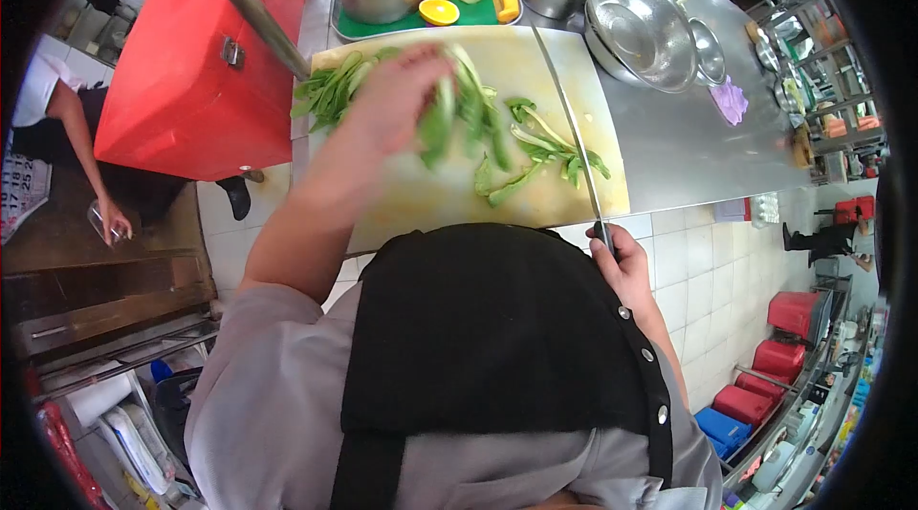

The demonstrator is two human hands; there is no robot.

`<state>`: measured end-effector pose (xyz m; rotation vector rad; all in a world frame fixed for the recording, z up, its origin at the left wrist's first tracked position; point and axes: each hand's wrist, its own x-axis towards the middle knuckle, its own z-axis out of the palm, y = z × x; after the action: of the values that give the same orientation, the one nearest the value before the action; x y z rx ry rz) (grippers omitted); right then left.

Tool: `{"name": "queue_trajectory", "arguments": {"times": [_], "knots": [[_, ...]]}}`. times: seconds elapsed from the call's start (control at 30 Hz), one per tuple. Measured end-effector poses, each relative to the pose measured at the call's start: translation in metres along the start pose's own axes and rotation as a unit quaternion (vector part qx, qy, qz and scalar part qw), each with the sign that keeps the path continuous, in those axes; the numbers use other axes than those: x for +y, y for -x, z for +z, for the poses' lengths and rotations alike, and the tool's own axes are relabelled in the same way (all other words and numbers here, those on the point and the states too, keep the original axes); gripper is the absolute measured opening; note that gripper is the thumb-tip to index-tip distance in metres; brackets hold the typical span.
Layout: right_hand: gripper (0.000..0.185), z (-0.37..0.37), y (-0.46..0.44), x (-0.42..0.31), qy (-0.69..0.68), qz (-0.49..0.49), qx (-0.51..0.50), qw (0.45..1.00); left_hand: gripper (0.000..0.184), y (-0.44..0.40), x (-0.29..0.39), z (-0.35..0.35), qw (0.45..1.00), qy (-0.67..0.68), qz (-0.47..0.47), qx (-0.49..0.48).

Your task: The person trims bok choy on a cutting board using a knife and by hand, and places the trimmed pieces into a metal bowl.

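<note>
Handling leafy greens (469,104) at upper centre seems the step in hand, with the blurred left hand (400,97) apparently gripping a bunch over the cutting board (406,202), the right hand (623,264) clasping a knife (574,123), and the next move calling for placement clear of its blade.

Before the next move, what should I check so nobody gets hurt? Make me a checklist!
1. Knife held by its handle in the right-hand grip: ok.
2. Left-hand grip apart from the blade: ok.
3. Leafy greens held firmly at the left: cannot tell, the hand is blurred.
4. Blade clear of the loose greens: not ok, it crosses over some in this view.
5. Cutting board unable to slip: cannot tell, its underside is hidden.
</note>
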<state>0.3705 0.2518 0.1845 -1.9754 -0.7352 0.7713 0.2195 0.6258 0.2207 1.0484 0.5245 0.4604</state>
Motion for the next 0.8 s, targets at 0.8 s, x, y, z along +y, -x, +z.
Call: {"name": "queue_trajectory", "arguments": {"times": [0.8], "knots": [[0.015,-0.001,0.001,-0.003,-0.046,0.011,-0.006,0.999,0.026,-0.036,0.016,-0.041,0.661,-0.726,0.152,0.117]]}}
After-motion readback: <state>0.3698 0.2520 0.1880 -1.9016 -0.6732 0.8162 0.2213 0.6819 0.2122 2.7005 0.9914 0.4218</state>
